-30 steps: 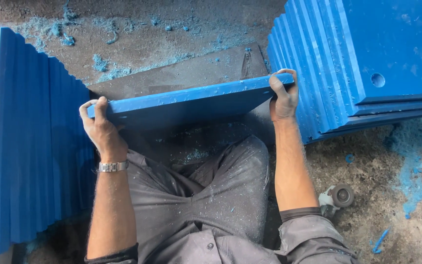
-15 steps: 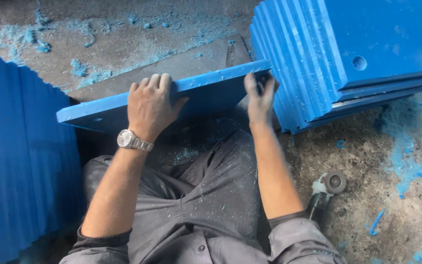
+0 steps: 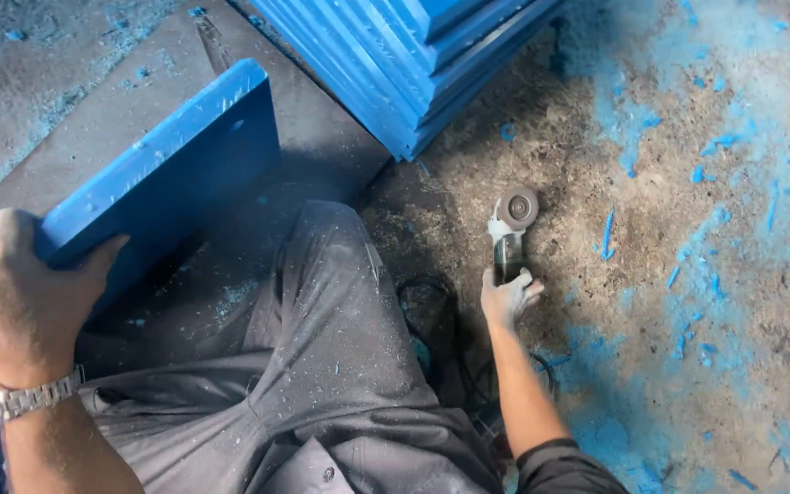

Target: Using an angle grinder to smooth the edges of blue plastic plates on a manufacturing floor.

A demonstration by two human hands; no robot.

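Gripping: left hand point(image 3: 11, 293) clamped on blue board point(image 3: 162, 174) near end, board tilted over lap.
Rt hand point(image 3: 507, 297): fingers closed round grinder point(image 3: 510, 233) body, on floor point(image 3: 688, 183).
Progress: grinder not lifted; no cut begun.
Far: board stack point(image 3: 413, 55), floor's top edge.

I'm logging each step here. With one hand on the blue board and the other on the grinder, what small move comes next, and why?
Probably lift the angle grinder toward the blue board: the right hand already grips its body on the floor, and the left hand steadies the board on edge.
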